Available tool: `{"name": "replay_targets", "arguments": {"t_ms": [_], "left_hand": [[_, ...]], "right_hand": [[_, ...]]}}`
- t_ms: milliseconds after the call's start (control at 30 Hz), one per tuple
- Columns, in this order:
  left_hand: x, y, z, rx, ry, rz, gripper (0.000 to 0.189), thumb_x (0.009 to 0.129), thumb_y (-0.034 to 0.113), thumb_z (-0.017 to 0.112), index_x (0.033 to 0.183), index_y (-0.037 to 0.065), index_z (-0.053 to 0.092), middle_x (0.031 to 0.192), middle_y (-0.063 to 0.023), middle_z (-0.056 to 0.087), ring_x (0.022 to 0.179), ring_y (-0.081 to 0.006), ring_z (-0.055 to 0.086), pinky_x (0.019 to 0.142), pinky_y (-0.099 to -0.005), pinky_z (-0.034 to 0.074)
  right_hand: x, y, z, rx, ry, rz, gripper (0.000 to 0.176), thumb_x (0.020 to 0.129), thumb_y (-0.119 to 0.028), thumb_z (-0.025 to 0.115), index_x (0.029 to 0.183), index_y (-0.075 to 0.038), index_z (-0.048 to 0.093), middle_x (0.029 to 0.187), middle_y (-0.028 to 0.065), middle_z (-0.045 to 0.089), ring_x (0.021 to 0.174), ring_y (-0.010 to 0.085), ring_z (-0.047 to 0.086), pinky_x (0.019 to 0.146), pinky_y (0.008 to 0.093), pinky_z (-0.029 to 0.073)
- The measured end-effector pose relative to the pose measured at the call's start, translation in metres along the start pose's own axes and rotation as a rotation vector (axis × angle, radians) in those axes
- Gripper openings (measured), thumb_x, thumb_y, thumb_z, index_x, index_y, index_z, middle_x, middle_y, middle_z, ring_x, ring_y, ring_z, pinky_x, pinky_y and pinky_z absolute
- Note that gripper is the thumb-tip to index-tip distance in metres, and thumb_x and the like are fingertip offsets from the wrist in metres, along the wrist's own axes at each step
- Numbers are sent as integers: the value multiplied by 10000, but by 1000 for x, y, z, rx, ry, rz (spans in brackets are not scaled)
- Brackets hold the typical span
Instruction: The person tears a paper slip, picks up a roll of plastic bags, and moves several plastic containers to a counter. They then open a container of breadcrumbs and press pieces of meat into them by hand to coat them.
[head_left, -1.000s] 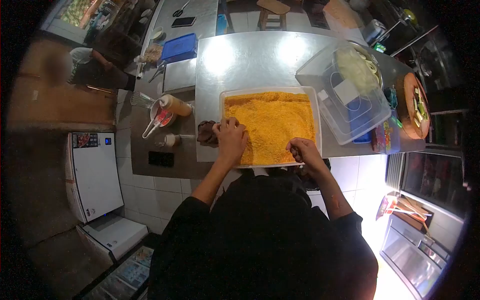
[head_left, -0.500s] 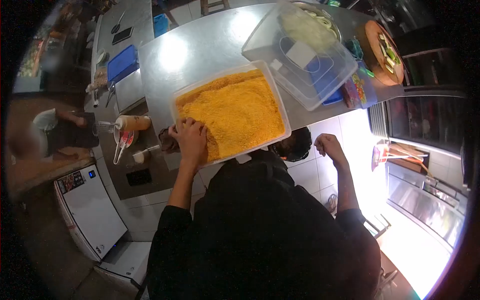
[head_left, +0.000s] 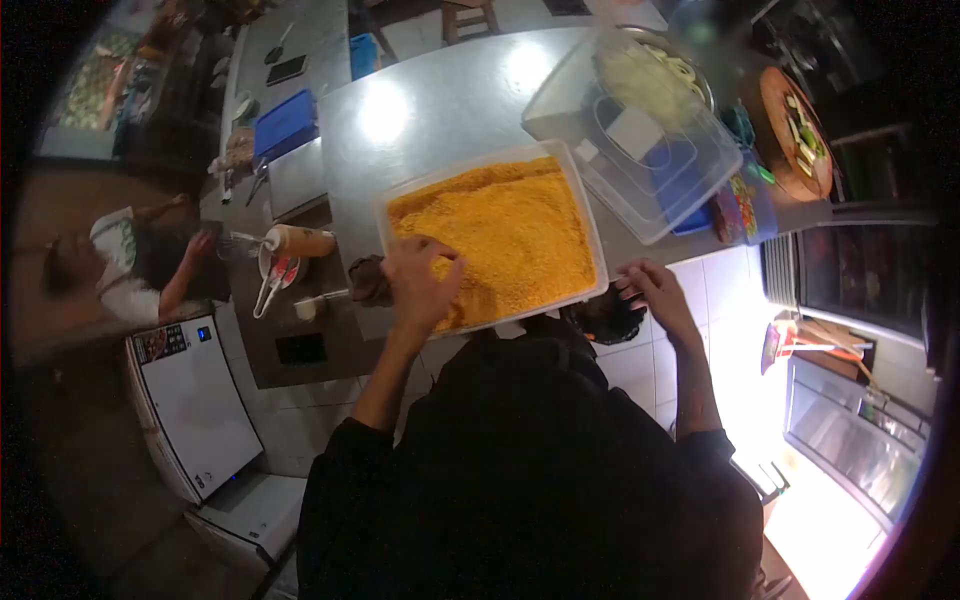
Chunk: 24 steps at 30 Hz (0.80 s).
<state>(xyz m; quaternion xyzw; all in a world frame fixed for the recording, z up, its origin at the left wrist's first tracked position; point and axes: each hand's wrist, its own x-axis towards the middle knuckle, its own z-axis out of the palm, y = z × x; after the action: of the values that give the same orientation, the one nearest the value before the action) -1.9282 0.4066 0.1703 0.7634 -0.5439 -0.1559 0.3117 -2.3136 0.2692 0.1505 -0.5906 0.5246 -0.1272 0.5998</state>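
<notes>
Resting on a steel counter, the crumb tray holds the splayed left hand; right hand, grip unclear.

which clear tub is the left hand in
The tub of orange crumbs, under the left hand; the other clear tub sits farther right, untouched.

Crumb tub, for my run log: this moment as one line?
left hand: on orange crumbs, near edge of tub | right hand: beside tub's right corner, contact unclear

Steel counter, crumb tray; clear lid
</notes>
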Motion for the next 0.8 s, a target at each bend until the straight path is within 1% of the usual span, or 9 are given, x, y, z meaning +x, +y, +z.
{"name": "replay_targets", "arguments": {"t_ms": [100,133,200,300,333,467,533,633,800], "left_hand": [[1,29,14,-132,19,117,136,805,224,788,854,100,759,1034,-77,676,1072,-311,595,961,-494,396],[-1,37,21,-138,25,163,133,807,221,784,850,98,758,1038,-76,672,1085,-309,590,970,-497,391],[-5,52,31,-82,33,266,142,808,209,786,903,106,763,1052,-83,666,1111,-307,583,971,-499,402],[-9,66,38,-26,24,322,201,815,201,785,999,124,765,1086,-80,654,1139,-313,569,981,-504,400],[-9,68,36,-42,-6,334,227,822,201,778,1037,131,761,1109,-70,644,1155,-318,554,999,-510,383],[-8,56,21,-52,81,249,280,833,187,755,1107,130,743,1102,-67,659,1138,-317,563,990,-501,378],[-1,26,23,254,189,103,284,845,176,727,1123,118,733,1102,-57,675,1171,-305,551,997,-512,354],[19,-29,15,518,209,115,161,821,134,706,976,93,714,1033,-58,650,1170,-280,544,975,-522,332],[40,-103,28,763,197,194,79,810,58,671,872,104,693,991,-72,662,1206,-272,534,1043,-558,233]], "right_hand": [[7,-54,49,376,-337,100,396,1082,-325,522,1258,6,648,1026,103,721,929,186,705,884,342,577],[9,-67,69,365,-364,90,396,1082,-325,522,1258,6,648,1026,103,721,929,186,705,884,342,577],[12,-89,102,707,-434,208,406,1093,-337,488,1240,12,634,1046,102,716,940,195,700,897,365,562],[49,-38,134,952,-436,247,377,1098,-340,471,1180,-12,637,1022,94,710,922,198,689,851,366,555],[45,-54,141,946,-378,288,331,1098,-324,468,1099,-44,646,984,80,699,883,196,678,806,360,543],[52,-54,138,811,-361,321,312,1090,-290,474,1043,-41,657,910,62,679,811,168,650,746,318,518],[53,-51,126,682,-389,283,306,1073,-268,485,965,-43,662,814,35,632,715,136,588,662,277,464],[45,-54,118,637,-293,268,312,1050,-296,521,886,-59,640,743,5,599,608,115,518,563,254,405],[36,-47,107,641,-287,253,322,1047,-309,523,921,-40,650,753,15,579,657,123,526,605,267,418]]}}
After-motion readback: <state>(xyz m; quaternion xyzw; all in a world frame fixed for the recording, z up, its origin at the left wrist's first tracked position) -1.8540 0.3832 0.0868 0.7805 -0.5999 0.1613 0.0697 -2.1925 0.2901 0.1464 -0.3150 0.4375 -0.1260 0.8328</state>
